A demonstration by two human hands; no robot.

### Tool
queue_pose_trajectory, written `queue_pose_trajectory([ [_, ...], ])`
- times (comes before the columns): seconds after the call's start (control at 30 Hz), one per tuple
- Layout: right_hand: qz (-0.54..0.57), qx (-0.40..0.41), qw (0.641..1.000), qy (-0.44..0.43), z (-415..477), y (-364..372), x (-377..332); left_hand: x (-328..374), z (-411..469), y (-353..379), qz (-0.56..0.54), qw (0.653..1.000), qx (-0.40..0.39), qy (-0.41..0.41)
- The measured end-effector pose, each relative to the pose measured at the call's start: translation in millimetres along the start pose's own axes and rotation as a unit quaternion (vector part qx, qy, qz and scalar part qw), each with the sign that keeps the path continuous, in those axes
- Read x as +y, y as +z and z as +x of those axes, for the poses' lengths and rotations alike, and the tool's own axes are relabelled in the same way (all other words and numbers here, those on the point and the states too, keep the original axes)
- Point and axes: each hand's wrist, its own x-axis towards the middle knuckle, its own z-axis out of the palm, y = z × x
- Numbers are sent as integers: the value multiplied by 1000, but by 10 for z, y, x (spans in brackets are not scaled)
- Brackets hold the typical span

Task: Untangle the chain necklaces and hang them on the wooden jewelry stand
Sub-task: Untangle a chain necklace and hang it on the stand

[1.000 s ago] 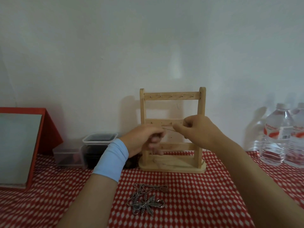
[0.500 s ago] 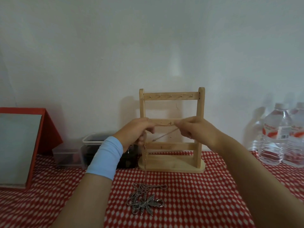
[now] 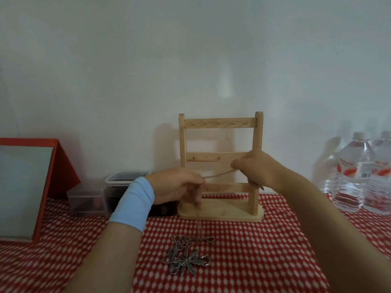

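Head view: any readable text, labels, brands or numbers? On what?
No text is legible in this view.
bottle labels: red-and-white print, too blurred to read.
wooden jewelry stand, plastic containers, red-framed board: no text visible.

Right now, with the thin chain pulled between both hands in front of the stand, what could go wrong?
The chain is pinched taut between the left hand and right hand; more pull may snap it or tighten a knot. The hands work close to the wooden stand; a bump could tip it. The tangled pile lies nearby; a dangling end might snag it.
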Motion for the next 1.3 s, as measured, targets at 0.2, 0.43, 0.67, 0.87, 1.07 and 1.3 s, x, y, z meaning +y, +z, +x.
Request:
queue_pose_trajectory([
  [0.2, -225, -211, 938, 156, 2, 74, 135, 26, -56, -65, 114, 988, 18, -107],
  [0.43, -159, -254, 954, -30, -14, 299, 51, 73, -1, 37, 123, 991, 22, -35],
  [0.67, 211, -298, 930, -48, -14, 426, 61, 130, -30, 23, 63, 996, 68, -6],
  [0.87, 116, -202, 972, -43, -33, 272, 38, 138, -112, -73, 150, 986, 76, -18],
  [1.07, 170, -171, 969, -56, -49, 276, -6, 172, -86, -26, 197, 969, 149, 28],
  [1.3, 180, -57, 979, -77, 13, 329, 32, 173, -49, 8, 181, 966, 175, 55],
])
